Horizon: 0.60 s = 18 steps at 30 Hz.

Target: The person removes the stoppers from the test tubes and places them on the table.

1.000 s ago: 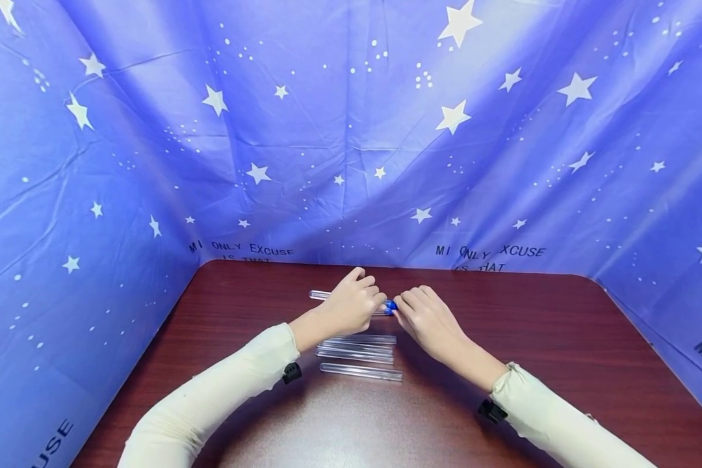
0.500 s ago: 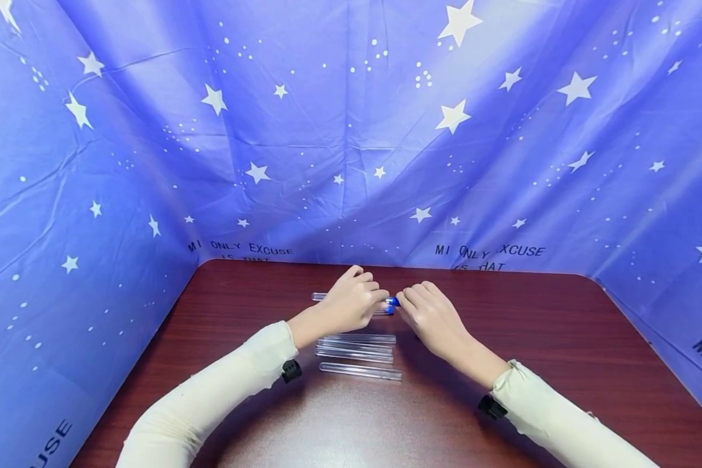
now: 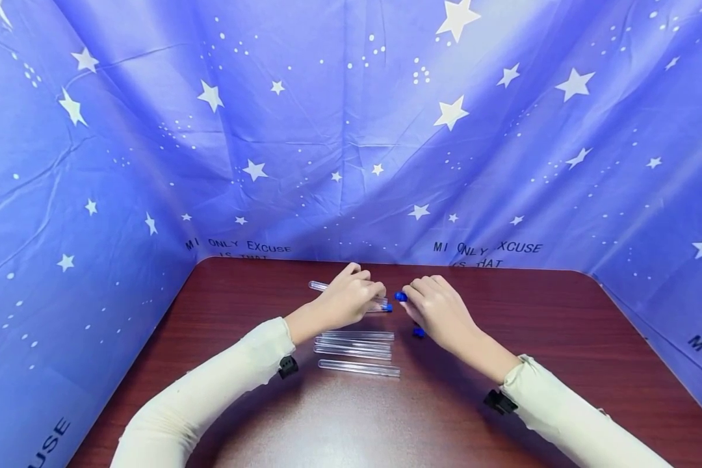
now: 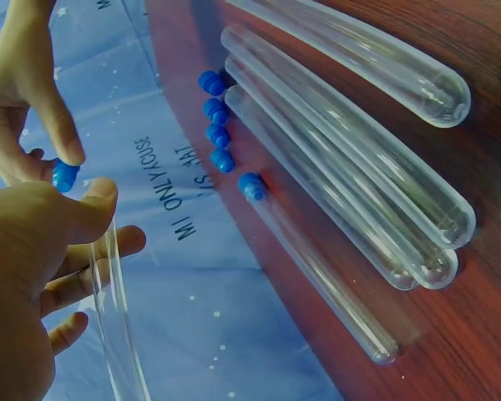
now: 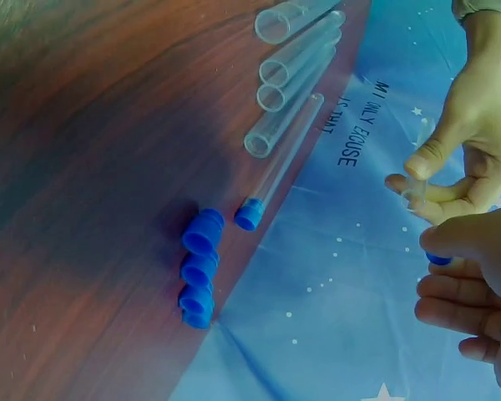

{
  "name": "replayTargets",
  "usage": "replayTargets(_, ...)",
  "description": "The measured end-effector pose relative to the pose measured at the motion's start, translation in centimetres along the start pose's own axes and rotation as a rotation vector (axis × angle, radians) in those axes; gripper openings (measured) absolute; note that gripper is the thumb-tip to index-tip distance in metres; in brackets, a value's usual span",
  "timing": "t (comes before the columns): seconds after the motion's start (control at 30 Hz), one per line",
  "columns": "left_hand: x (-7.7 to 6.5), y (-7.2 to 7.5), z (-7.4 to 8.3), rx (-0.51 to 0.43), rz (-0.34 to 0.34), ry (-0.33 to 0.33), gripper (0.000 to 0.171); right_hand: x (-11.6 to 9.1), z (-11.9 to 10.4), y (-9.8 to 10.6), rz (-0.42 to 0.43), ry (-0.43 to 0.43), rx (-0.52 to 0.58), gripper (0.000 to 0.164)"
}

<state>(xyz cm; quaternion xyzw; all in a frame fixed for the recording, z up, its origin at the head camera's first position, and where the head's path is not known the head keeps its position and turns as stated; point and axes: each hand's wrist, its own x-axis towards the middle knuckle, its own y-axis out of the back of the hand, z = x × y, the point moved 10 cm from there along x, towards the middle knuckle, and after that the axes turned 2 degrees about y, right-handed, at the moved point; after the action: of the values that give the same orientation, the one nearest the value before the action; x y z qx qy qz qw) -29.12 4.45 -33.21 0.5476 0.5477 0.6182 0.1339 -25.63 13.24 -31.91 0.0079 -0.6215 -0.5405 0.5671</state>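
Observation:
My left hand (image 3: pixel 351 298) holds a clear test tube (image 4: pixel 121 334) between thumb and fingers, its open mouth toward the other hand. A small blue cap (image 4: pixel 65 175) is pinched by the thumb and fingers of my right hand (image 3: pixel 441 312); a short gap separates it from the tube's mouth. Beneath the hands lies another tube, a capped test tube (image 4: pixel 317 276), with blue at its right end. Closer to me are several uncapped test tubes (image 3: pixel 359 368), side by side, rounded ends to the left. Loose blue caps (image 5: pixel 202 234) stand in a row by my right hand, mostly hidden in the head view.
The dark red wooden table (image 3: pixel 357 422) ends at a blue star-printed curtain (image 3: pixel 345 130), which also rises along both sides. Each sleeve cuff carries a small black device (image 3: pixel 288 367).
The blue cap in my right hand was at the tube's mouth; now they are apart. The right hand has shifted slightly right, bringing a loose cap beneath it into view.

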Motion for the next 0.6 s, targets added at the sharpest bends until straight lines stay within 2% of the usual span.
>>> replayTargets(0.17, -0.1, -0.2, 0.1, 0.004, -0.005, -0.01, 0.019, 0.0, 0.2, -0.2, -0.039, 0.009, -0.017, 0.016)
replayTargets(0.37, -0.2, -0.9, 0.2, 0.031, -0.052, -0.023, 0.017, -0.5, 0.1, -0.8, -0.11, 0.041, -0.047, 0.024)
replayTargets(0.53, -0.4, -1.6, 0.4, 0.039, -0.096, -0.022, 0.015, -1.0, 0.1, -1.4, -0.199, 0.046, -0.055, 0.031)
replayTargets(0.6, -0.4, -1.9, 0.4, 0.038, -0.103, -0.028, 0.014, -1.3, 0.4, -1.9, -0.263, 0.029, -0.033, 0.031)
